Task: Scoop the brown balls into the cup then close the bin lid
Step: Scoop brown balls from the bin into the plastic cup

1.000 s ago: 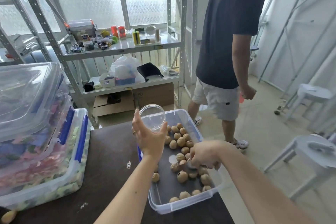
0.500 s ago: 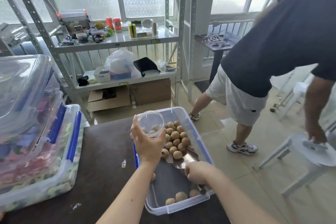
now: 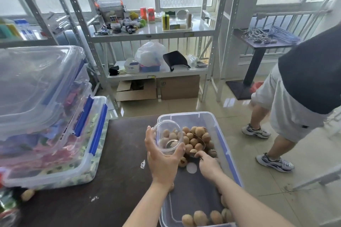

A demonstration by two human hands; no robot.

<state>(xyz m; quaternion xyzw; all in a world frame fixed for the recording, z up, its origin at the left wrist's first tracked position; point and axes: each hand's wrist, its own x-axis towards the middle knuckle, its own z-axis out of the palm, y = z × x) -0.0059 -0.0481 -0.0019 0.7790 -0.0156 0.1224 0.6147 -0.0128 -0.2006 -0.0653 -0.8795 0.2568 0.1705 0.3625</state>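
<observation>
A clear plastic bin (image 3: 224, 151) sits on the dark table, open, with several brown balls (image 3: 193, 139) heaped at its far end and a few more (image 3: 200, 217) at the near end. My left hand (image 3: 162, 162) holds a clear plastic cup (image 3: 168, 139) tilted over the bin's left rim; the cup looks empty. My right hand (image 3: 207, 165) is inside the bin, gripping a metal scoop (image 3: 198, 143) pushed into the far heap. No bin lid is identifiable.
Stacked clear bins with blue latches (image 3: 49, 116) fill the table's left side. One brown ball (image 3: 27, 194) lies loose near them. A metal shelf rack (image 3: 151, 35) stands behind. A person in white shorts (image 3: 287, 108) walks at the right, on the tiled floor.
My right hand pushed the scoop from the bin's near end into the far heap of balls. The cup dropped lower and tilted toward the bin. The person moved further right.
</observation>
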